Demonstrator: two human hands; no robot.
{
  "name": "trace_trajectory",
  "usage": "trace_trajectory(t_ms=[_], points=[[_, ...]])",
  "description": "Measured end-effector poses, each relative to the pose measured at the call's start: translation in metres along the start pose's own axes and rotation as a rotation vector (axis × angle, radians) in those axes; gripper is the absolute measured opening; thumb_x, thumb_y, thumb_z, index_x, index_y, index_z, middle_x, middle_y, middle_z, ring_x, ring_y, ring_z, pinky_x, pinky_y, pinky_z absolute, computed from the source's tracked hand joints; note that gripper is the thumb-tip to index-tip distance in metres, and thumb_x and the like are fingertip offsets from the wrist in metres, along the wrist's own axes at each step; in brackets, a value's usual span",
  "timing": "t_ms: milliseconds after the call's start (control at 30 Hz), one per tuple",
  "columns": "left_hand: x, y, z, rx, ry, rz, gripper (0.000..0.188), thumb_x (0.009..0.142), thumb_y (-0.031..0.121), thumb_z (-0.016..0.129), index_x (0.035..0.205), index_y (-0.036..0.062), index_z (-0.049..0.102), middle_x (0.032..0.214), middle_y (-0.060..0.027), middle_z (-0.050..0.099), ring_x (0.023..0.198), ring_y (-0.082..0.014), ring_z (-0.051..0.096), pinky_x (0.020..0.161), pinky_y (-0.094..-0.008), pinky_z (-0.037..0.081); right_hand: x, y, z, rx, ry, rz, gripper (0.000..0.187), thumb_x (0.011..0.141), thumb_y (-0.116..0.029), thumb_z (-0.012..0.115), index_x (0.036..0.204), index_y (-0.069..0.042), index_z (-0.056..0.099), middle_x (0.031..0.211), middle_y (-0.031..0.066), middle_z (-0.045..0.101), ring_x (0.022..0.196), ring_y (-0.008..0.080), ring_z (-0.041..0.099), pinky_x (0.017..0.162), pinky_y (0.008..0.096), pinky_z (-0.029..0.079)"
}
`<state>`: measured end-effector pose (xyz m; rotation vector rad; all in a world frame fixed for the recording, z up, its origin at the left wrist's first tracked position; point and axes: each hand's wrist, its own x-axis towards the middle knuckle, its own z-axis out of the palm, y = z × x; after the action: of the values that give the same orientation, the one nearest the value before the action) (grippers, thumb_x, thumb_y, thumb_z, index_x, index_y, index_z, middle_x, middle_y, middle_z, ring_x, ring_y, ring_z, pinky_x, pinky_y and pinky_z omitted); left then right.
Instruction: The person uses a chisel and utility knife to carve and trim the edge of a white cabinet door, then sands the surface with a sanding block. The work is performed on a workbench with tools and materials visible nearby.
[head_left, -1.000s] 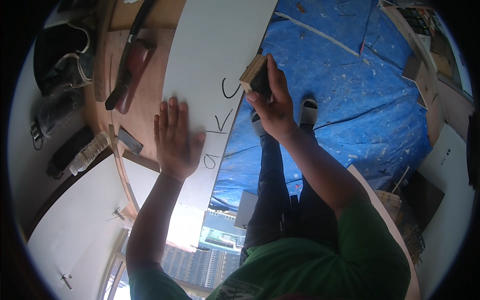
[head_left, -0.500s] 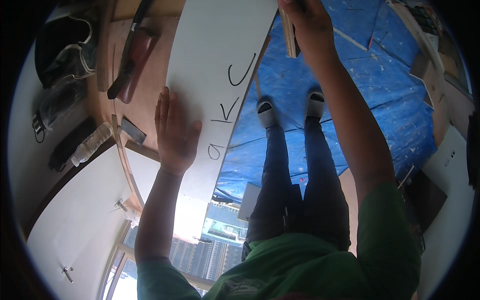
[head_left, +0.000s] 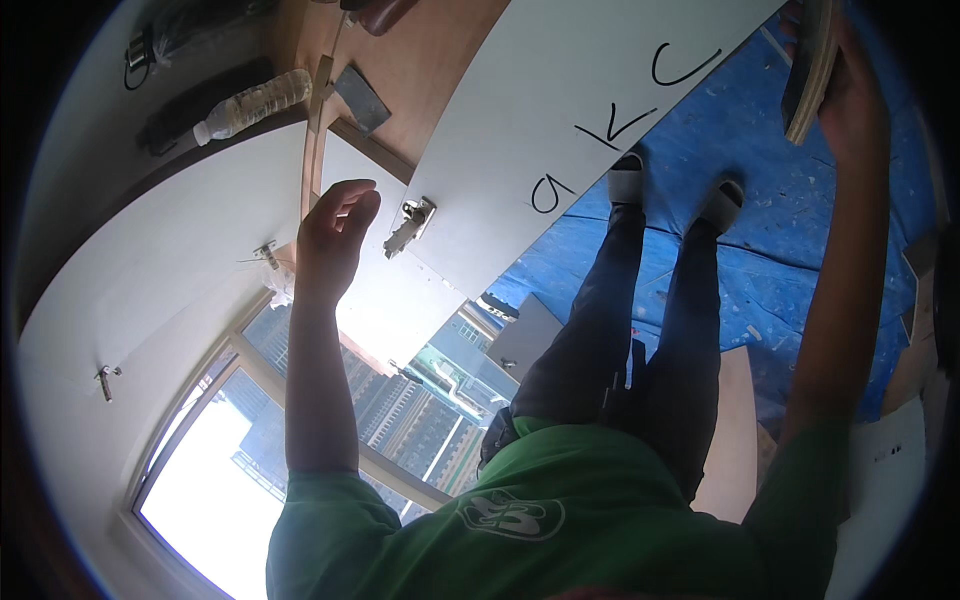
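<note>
A long white panel (head_left: pixel 500 130) with black handwritten marks stretches across the upper middle. Near its lower left end a metal hinge (head_left: pixel 410 228) is attached. Just left of that hinge, my left hand (head_left: pixel 338 235) is raised, its fingers loosely curled with a gap to the thumb and nothing visible in it. At the upper right, beyond the panel's edge, my right hand (head_left: pixel 855 105) grips a plywood block (head_left: pixel 815 70) with a dark face and layered edges. The block is apart from the panel, over the blue sheet; some of my right fingers are hidden behind it.
A plastic bottle (head_left: pixel 258 105) and a flat grey piece (head_left: pixel 361 98) lie at the upper left. Another white panel (head_left: pixel 160 230) with hinges stands left, above a window (head_left: pixel 230 430). A blue sheet (head_left: pixel 760 270) covers the floor under my slippered feet.
My left hand has lifted off the white panel and its fingers have curled. My right hand has moved right with the plywood block. The view has turned, bringing the panel's hinge into sight.
</note>
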<state>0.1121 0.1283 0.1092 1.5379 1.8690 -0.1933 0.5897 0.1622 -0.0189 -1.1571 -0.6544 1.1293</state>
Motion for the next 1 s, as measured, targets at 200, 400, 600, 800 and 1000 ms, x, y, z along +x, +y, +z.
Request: trace_trajectory(t_ms=[200, 400, 600, 800, 1000], points=[[-0.051, -0.014, 0.014, 0.16, -0.141, 0.126, 0.044, 0.091, 0.025, 0.079, 0.13, 0.0093, 0.068, 0.115, -0.0112, 0.076, 0.109, -0.0249, 0.073, 0.094, -0.0392, 0.057, 0.006, 0.006, -0.006, 0.214, -0.181, 0.051, 0.042, 0.107, -0.04, 0.055, 0.135, -0.009, 0.059, 0.103, 0.0043, 0.065, 0.089, 0.0156, 0.063, 0.075, 0.0307, 0.055], [-0.056, -0.031, 0.042, 0.229, 0.111, 0.182, 0.032, 0.097, 0.025, 0.072, 0.124, 0.0085, 0.072, 0.102, -0.0115, 0.078, 0.094, -0.0297, 0.076, 0.084, -0.038, 0.059, 0.007, 0.007, -0.007, 0.127, -0.166, -0.03, 0.036, 0.107, -0.035, 0.058, 0.132, -0.009, 0.061, 0.102, 0.0034, 0.066, 0.088, 0.0142, 0.063, 0.077, 0.0294, 0.054], [-0.056, -0.008, 0.058, 0.182, 0.154, 0.297, 0.027, 0.091, 0.015, 0.078, 0.115, 0.0029, 0.075, 0.095, -0.0111, 0.078, 0.089, -0.0275, 0.076, 0.081, -0.0368, 0.06, 0.025, -0.003, -0.018, 0.165, -0.153, 0.006, 0.034, 0.108, -0.032, 0.057, 0.131, -0.008, 0.061, 0.1, 0.0033, 0.066, 0.085, 0.0126, 0.063, 0.074, 0.0269, 0.053], [-0.053, -0.008, 0.065, 0.136, 0.154, 0.381, 0.03, 0.09, 0.013, 0.078, 0.116, -0.0014, 0.073, 0.092, -0.0142, 0.077, 0.082, -0.0275, 0.076, 0.076, -0.0364, 0.059, 0.044, 0.002, -0.038, 0.1, -0.121, 0.03, 0.045, 0.106, -0.041, 0.06, 0.135, -0.006, 0.06, 0.094, 0.0003, 0.063, 0.078, 0.0089, 0.06, 0.067, 0.0248, 0.051], [-0.058, -0.003, 0.069, 0.195, 0.107, 0.436, 0.03, 0.088, 0.011, 0.08, 0.113, -0.0021, 0.073, 0.095, -0.0147, 0.076, 0.082, -0.0277, 0.074, 0.078, -0.0382, 0.058, 0.043, 0.005, -0.034, 0.036, -0.09, -0.027, 0.055, 0.105, -0.046, 0.06, 0.143, -0.007, 0.056, 0.085, -0.0046, 0.055, 0.069, 0.005, 0.051, 0.058, 0.0213, 0.041]])
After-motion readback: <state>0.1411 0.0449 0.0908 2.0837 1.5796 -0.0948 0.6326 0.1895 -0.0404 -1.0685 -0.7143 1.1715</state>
